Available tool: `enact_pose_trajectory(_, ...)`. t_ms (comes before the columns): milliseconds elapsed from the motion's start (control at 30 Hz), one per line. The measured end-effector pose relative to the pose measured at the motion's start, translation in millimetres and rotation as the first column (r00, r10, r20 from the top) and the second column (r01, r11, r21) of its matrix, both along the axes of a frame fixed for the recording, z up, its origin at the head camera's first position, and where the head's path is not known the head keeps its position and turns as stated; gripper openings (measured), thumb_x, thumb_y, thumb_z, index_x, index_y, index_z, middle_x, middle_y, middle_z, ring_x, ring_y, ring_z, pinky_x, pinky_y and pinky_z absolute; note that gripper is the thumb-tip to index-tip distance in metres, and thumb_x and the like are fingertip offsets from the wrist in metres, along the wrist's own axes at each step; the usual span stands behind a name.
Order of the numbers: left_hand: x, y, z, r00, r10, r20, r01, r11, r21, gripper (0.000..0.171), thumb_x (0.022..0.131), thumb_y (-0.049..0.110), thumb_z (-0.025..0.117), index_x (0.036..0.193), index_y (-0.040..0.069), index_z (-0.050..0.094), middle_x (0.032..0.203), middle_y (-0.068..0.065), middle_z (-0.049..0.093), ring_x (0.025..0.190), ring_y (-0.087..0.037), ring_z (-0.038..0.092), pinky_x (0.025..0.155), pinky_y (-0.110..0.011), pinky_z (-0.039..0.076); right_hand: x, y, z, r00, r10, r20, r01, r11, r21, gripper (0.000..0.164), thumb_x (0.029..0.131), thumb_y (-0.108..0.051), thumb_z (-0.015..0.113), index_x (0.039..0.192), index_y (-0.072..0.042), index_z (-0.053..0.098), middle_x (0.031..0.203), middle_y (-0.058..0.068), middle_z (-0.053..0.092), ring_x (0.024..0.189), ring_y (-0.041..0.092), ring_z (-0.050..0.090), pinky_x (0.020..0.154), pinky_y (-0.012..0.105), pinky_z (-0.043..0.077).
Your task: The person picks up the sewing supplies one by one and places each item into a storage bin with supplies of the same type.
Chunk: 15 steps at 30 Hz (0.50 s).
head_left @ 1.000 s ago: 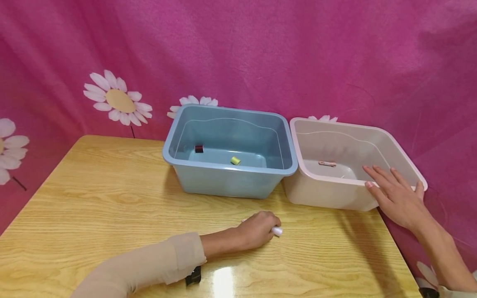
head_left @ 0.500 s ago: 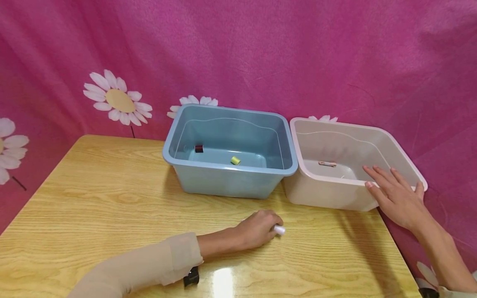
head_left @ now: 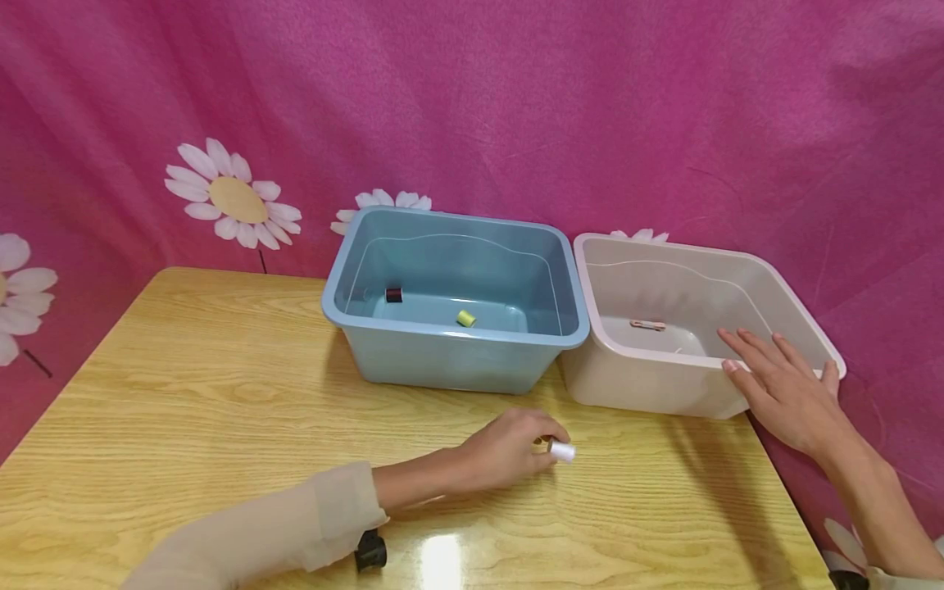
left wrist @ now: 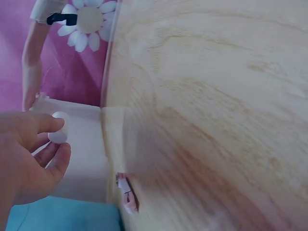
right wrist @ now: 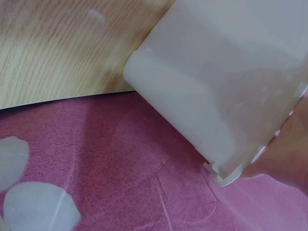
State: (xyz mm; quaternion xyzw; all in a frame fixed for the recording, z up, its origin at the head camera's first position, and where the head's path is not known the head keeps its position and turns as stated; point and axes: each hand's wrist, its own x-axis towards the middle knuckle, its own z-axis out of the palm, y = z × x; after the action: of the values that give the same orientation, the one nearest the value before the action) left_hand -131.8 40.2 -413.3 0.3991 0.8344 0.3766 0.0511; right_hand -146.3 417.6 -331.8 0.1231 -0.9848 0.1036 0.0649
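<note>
My left hand (head_left: pixel 509 451) pinches a white thread spool (head_left: pixel 563 451) just above the table, in front of the two bins. The left wrist view shows the spool (left wrist: pixel 58 129) between thumb and fingertips. Near it on the table lies a small pink bundle with a pale band (left wrist: pixel 127 195), like a thread skein; the left hand mostly hides it in the head view. My right hand (head_left: pixel 792 397) rests with extended fingers over the front rim of the pale pink bin (head_left: pixel 664 385). Inside that bin lies a pink banded bundle (head_left: pixel 647 325).
Left of the pink bin stands a blue bin (head_left: pixel 450 360), their rims side by side. It holds a dark spool (head_left: pixel 394 295) and a yellow spool (head_left: pixel 466 318). The wooden table (head_left: pixel 184 393) ends at the right beneath the pink bin. A pink flowered cloth (head_left: pixel 472 106) hangs behind.
The left hand has loosened from a closed grasp near the table to a fingertip pinch, with the white spool shifted slightly right and more exposed. The right hand has stayed still.
</note>
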Motion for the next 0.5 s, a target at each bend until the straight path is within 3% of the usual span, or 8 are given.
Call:
enact_pose_trajectory(300,-3.2,-10,13.6,0.998,-0.041,0.043,0.037,0.996,0.083,0.016,0.090,0.005,0.073,0.106,0.008,0.076,0.103,0.002,0.070,0.090,-0.002,0.058,0.077,-0.011,0.046,0.3,0,-0.1,1.000,-0.002,0.004,0.002,1.000,0.003,0.053,0.108,-0.034,0.041,0.158,-0.021,0.032,0.157,0.023,0.030,0.144,0.053,0.010,0.095,0.082,-0.015)
enact_pose_trajectory(500,-4.0,-17,20.0,0.991,-0.048,0.126,0.026,0.986,0.168,0.016,0.090,0.000,0.072,0.104,0.006,0.076,0.105,-0.001,0.069,0.095,-0.005,0.061,0.081,-0.015,0.050,-0.9,1,-0.3,1.000,0.001,0.004,-0.001,1.000,0.002,0.053,0.108,-0.034,0.041,0.158,-0.021,0.032,0.157,0.023,0.030,0.143,0.054,0.011,0.094,0.082,-0.014)
